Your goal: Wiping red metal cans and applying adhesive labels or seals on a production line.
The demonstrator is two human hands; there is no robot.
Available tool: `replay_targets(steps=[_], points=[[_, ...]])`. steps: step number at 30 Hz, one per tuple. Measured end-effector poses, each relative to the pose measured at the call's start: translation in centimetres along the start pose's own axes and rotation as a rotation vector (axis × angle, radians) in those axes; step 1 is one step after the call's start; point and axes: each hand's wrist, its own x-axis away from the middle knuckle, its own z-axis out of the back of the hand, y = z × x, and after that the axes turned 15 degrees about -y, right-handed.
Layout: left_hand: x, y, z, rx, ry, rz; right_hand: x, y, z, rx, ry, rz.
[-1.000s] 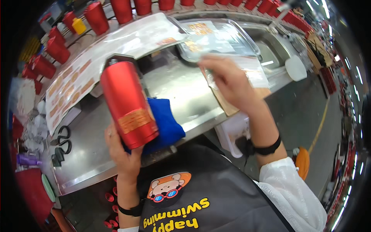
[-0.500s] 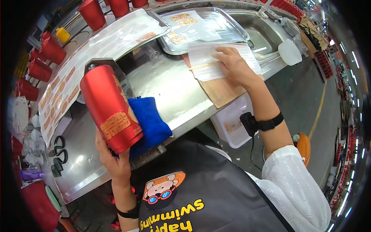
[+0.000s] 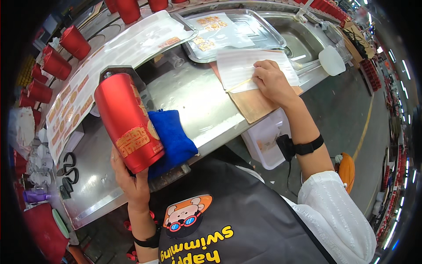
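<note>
My left hand is wrapped under the lower end of a red metal flask with gold decals. The flask lies tilted over a dark holder, and a blue cloth is beside it. At the right, my right hand has its fingers curled around one end of a thin yellowish stick. That stick lies across white sheets on a brown board. The fingertips of my left hand are partly hidden behind the flask.
A long decal sheet runs along the far left. Behind the board is a metal tray with cut decals, next to a sink. A white bin stands below the counter edge. Several red flasks line the back left.
My right hand has gone from fingers spread over the white sheets to curled at the stick, a little nearer me. My left hand still holds the flask. The red flasks at the back left have shifted.
</note>
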Motion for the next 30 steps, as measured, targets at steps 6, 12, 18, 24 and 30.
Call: replay_targets(steps=[6, 12, 18, 24, 30], points=[[0.0, 0.0, 0.0, -0.016, -0.016, -0.008, 0.6, 0.2, 0.4, -0.038, -0.035, 0.012], [0.1, -0.2, 0.0, -0.024, -0.010, 0.006, 0.1, 1.4, 0.4, -0.082, 0.019, 0.133], [0.0, 0.1, 0.0, -0.013, -0.002, 0.011, -4.5, 2.3, 1.7, 0.092, -0.197, -0.178], [0.0, 0.1, 0.1, -0.022, -0.009, 0.022, -7.0, 4.5, 2.8, 0.166, -0.130, -0.174], [0.1, -0.2, -0.1, 0.034, 0.007, 0.005, -7.9, 2.9, 2.5, 0.107, -0.309, -0.008]])
